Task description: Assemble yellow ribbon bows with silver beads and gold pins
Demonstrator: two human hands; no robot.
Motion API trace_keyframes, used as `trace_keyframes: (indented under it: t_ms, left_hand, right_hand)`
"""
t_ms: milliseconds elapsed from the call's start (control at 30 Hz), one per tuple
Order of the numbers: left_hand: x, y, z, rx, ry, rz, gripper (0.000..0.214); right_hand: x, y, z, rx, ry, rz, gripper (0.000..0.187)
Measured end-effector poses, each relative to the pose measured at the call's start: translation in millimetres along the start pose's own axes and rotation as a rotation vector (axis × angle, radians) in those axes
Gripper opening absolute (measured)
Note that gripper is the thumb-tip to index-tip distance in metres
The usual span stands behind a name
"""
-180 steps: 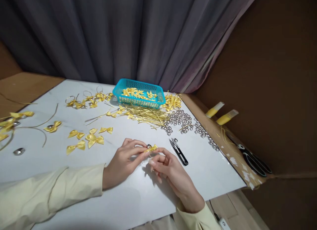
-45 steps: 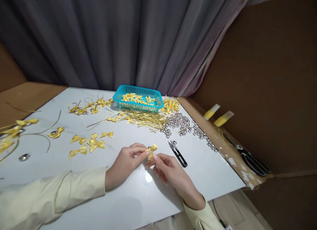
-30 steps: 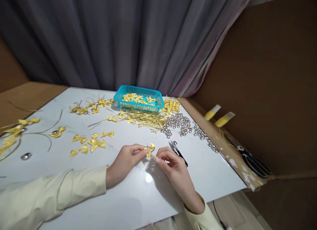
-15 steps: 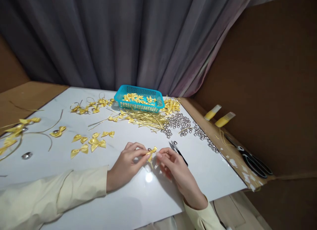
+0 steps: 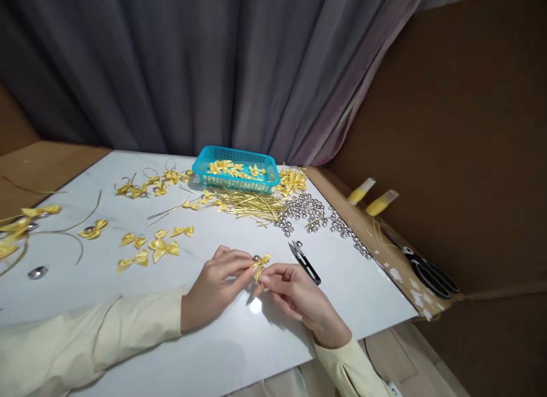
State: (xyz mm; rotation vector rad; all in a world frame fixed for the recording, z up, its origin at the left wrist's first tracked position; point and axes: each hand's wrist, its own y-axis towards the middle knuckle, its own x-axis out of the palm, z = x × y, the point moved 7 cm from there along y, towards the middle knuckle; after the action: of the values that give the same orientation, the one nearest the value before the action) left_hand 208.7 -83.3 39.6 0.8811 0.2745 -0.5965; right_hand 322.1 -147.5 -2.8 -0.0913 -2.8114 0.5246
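Between thumb and fingers, my left hand (image 5: pixel 220 283) pinches a yellow ribbon bow (image 5: pixel 262 261) above the white tabletop. A small silver bead (image 5: pixel 257 258) sits at the bow's upper left, against the fingertips. My right hand (image 5: pixel 299 297) is closed at the bow's lower end, its thumb and index finger pinching the part that hangs down; the fingertips hide what exactly lies between them. Black-handled thread snips (image 5: pixel 305 263) lie just beyond my right hand. Several loose yellow bows (image 5: pixel 164 249) rest to the left of my left hand.
A blue basket (image 5: pixel 236 184) holding yellow bows stands at the back. Before it lie gold wire strips (image 5: pixel 252 206) and a spread of silver beads (image 5: pixel 305 209). Along the right edge are black scissors (image 5: pixel 429 274) and two yellow-filled tubes (image 5: pixel 382 203). Bows with cords (image 5: pixel 29 226) lie far left.
My right hand has moved left and closed on the bow's lower end. My left hand keeps its pinch on the bow. The whole view has shifted slightly.
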Motion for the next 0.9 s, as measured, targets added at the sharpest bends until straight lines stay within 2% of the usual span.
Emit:
trace_keyframes:
  t_ms: [167,233,333,467,533,600,667,800,900]
  left_hand:
    - [5.7,1.7,-10.7,-0.109,0.007,-0.047,0.014]
    - [7.5,2.0,-13.7,-0.156,0.022,-0.075,0.013]
    - [9.6,1.1,-15.5,-0.177,0.043,-0.107,0.015]
    - [12.5,-1.0,-15.0,-0.139,0.070,-0.131,0.016]
    - [13.2,-1.6,-14.0,-0.115,0.083,-0.130,0.016]
    - [13.8,-1.6,-11.6,-0.086,0.088,-0.129,0.017]
    - [14.6,-1.4,-7.3,-0.041,0.087,-0.138,0.017]
    - [15.8,-0.5,1.9,0.044,0.077,-0.164,0.018]
    - [16.0,0.1,5.7,0.070,0.081,-0.173,0.019]
  right_hand:
    - [-16.1,0.6,-1.5,-0.107,-0.176,0.228,0.028]
    - [-18.7,-1.0,-6.7,-0.183,-0.194,0.274,0.027]
    - [-16.5,-2.7,-13.9,-0.282,-0.183,0.254,0.026]
    - [-11.3,-2.6,-13.4,-0.267,-0.172,0.187,0.026]
    - [-10.1,-3.2,-13.2,-0.264,-0.191,0.185,0.026]
    - [-8.8,-4.6,-16.4,-0.319,-0.258,0.203,0.025]
    - [-6.8,-8.2,-24.0,-0.455,-0.411,0.259,0.021]
    - [7.5,-24.0,-38.2,-0.871,-0.840,0.409,0.015]
    - [16.6,-29.3,-35.7,-1.022,-1.047,0.461,0.018]
